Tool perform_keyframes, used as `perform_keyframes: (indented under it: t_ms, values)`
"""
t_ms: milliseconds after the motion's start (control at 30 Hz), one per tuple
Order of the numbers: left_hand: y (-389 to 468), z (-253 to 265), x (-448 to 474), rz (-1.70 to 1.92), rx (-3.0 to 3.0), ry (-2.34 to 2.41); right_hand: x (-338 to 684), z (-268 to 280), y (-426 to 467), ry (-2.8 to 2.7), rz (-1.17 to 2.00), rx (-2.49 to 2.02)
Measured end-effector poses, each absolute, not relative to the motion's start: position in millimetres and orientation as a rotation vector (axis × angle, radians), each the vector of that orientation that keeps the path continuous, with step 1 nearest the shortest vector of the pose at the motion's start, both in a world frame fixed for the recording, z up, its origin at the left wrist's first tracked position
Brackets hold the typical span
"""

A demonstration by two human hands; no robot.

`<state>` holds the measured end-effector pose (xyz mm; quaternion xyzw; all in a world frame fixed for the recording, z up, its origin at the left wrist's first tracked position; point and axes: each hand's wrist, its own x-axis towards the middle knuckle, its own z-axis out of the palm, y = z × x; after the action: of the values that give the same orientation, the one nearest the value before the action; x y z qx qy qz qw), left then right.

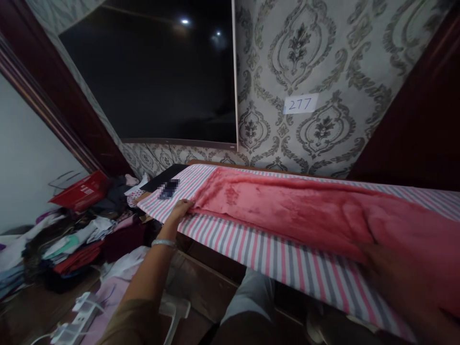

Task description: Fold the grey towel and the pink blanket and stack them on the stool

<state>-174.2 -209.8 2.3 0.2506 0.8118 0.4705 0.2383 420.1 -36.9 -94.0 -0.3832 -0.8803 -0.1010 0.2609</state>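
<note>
A pink plush cloth point(273, 203), folded into a long strip, lies along a board with a striped cover point(258, 247). At the cloth's near left corner, my left hand point(184, 209) has its fingers closed on the edge. My right hand point(391, 275) is dark and smeared by motion at the cloth's near right edge; how its fingers are set does not show. Small wrinkles and a raised fold run across the cloth toward the right. The cloth's right end runs out of view.
A pixelated dark item point(168, 189) lies on the cover's left end. Piles of clothes point(82, 244) and a red bag point(84, 190) are on the left. A white power strip point(77, 318) sits low at left. Behind the board are a television point(154, 72) and a patterned wall.
</note>
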Motion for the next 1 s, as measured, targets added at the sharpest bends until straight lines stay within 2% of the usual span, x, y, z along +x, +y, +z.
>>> perform_keyframes:
  t_ms: [167, 467, 567, 767, 1000]
  values:
    - [-204, 1, -164, 1.319, 0.649, 2.163, 405, -91, -49, -2.42, -0.343, -1.066]
    - [-202, 38, -185, 1.402, 0.676, 2.25, 390, -35, -72, -2.26, -0.264, -1.022]
    - [-225, 39, -193, 1.327, 0.667, 2.291, 400, -47, -86, -2.339, -0.172, -0.984]
    - [-251, 8, -185, 1.148, 0.668, 2.405, 424, -89, -99, -2.483, -0.065, -0.966]
    - [-254, -7, -179, 1.11, 0.81, 2.59, 398, -84, -111, -2.465, -0.084, -0.89]
